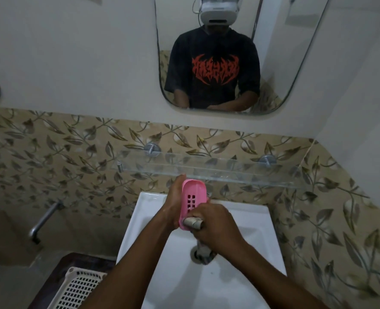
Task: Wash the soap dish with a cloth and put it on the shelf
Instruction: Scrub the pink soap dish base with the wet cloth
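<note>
So, the washing part is very much mid-way here, nothing is wrapped up yet. The pink soap dish (193, 198) is held up on end over the white sink (162, 275), slotted bottom turned toward the camera, well clear of the basin floor. It's gripped along its left edge by the left hand (175, 202), fingers curled round behind it. The right hand (216, 225) is closed round a bunched grey cloth (192, 223), which is pressed against the lower end of the dish, so it can be judged that the scrubbing step is the one in hand. Whether the upper half or the back has been wiped can't be told; no suds or dirt can really be made out at this resolution, and running water isn't seen either. A grey bit hangs below the right hand near the drain, probably the tail of the cloth, but that's not certain. What's left, as far as can be judged: the rest of the wipe-down, maybe a rinse, then the dish has to be lifted up and set on the glass shelf (240, 172), which is fixed to the tiled wall just above and behind the sink. Nothing is seen lying on the shelf right behind the dish, so a short reach should be all that's needed. The cloth will likely have to be put down somewhere first, or the dish passed up one-handed.
</note>
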